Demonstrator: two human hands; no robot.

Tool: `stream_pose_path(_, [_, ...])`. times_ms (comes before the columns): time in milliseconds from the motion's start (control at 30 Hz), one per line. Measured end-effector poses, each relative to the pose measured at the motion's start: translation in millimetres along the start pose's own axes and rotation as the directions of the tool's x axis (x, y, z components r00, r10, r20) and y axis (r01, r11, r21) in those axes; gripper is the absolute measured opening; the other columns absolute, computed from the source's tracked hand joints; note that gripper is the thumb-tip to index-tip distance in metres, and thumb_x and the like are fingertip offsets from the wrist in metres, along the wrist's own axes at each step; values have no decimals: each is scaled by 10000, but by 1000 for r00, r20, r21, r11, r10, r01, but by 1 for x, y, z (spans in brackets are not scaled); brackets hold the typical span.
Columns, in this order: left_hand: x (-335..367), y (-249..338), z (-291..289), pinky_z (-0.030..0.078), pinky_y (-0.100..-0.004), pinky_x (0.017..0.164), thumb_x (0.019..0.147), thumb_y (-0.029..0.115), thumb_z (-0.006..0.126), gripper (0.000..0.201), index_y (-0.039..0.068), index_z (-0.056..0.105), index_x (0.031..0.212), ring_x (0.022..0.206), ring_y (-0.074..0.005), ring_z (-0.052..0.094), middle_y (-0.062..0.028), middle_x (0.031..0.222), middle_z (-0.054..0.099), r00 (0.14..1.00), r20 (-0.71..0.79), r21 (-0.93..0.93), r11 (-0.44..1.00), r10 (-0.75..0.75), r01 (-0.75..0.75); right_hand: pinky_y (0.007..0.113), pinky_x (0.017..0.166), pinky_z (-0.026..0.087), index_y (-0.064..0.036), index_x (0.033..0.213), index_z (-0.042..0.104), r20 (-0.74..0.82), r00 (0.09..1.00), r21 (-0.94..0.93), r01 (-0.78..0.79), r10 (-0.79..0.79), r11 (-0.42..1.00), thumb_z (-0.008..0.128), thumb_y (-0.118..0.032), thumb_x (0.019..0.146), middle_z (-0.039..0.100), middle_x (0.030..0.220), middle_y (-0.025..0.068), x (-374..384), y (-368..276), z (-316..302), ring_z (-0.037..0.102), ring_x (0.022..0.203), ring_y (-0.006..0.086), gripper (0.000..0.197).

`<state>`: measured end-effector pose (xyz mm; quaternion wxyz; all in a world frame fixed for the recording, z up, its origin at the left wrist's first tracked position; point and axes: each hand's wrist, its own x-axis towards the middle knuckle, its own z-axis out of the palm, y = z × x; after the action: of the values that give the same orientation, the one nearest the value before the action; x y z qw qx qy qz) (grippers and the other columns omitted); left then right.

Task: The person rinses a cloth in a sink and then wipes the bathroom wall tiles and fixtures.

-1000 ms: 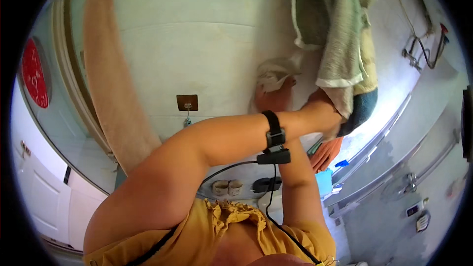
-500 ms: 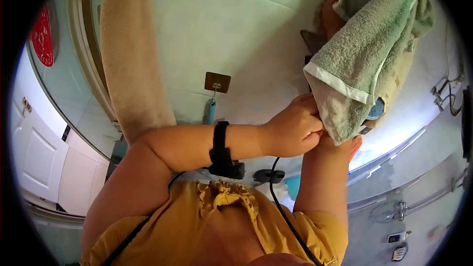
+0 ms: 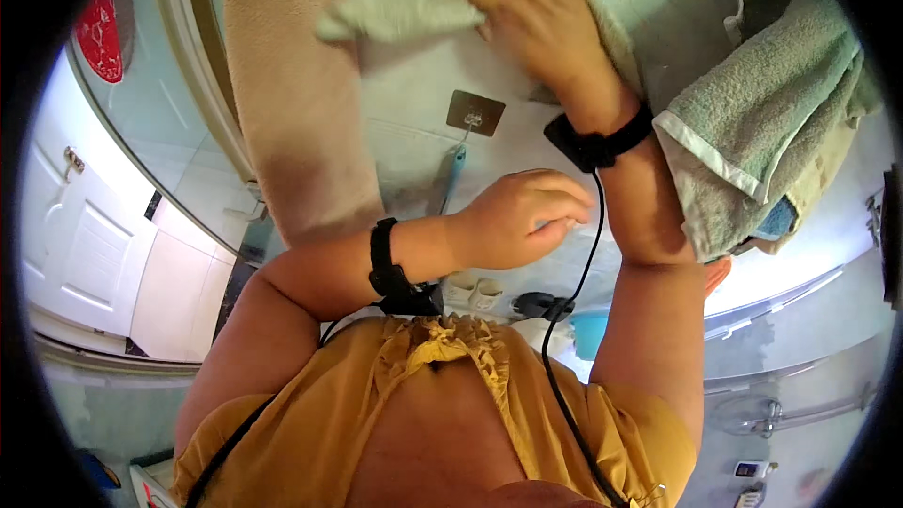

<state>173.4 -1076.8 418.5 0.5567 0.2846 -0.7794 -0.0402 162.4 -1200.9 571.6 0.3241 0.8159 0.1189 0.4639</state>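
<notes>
One hand (image 3: pixel 541 19) over pale cloth (image 3: pixel 404 14)

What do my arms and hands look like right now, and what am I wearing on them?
Your left hand and right hand are ungloved. A black strap circles each wrist, left and right, each with a dark box attached. Black cables run down from both, the right one plainest. Your sleeves are mustard yellow and short.
</notes>
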Motion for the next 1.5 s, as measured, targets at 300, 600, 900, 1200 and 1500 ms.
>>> stream_pose_path(300, [-90,13,-32,506,-390,889,859,55,579,140,18,685,942,997,-310,635,-131,1065,677,907,186,142,924,-377,355,490,1103,319,-228,1366,519,386,722,-289,-496,574,819,626,-80,732,422,1474,80,-190,-64,-24,381,1360,327,660])
stream_pose_path(600, [-110,10,-52,480,-370,964,915,78,557,183,-19,678,1011,1109,-294,622,-167,1167,661,861,262,327,880,-435,344,499,1008,405,-62,1308,571,68,261,-165,-949,963,269,568,-98,825,549,1242,238,-319,-187,-64,508,1155,451,484])
stream_pose_path(900, [-109,-13,-3,453,-347,980,921,172,612,417,-11,544,1290,1140,-226,590,-138,1283,607,561,299,44,599,-772,800,367,923,480,38,1283,563,734,-158,506,-522,660,-687,503,-231,976,625,1248,122,-237,-220,-68,609,1067,223,413])
stream_pose_path(1200, [-81,-10,-20,500,-353,886,846,37,474,391,0,629,1203,1001,-283,656,-200,1124,675,506,318,130,565,-802,815,355,1050,412,-28,1293,612,704,63,576,-633,708,-517,469,-254,996,615,1308,127,-273,-225,-68,559,1225,247,400])
stream_pose_path(1500, [-75,-26,2,450,-401,1014,822,6,554,420,42,626,1235,1184,-345,565,-194,1238,616,783,503,186,930,-367,317,329,1085,363,-19,1504,320,698,176,668,-510,694,-542,675,-288,913,462,1459,139,-238,-251,-47,460,1310,205,740])
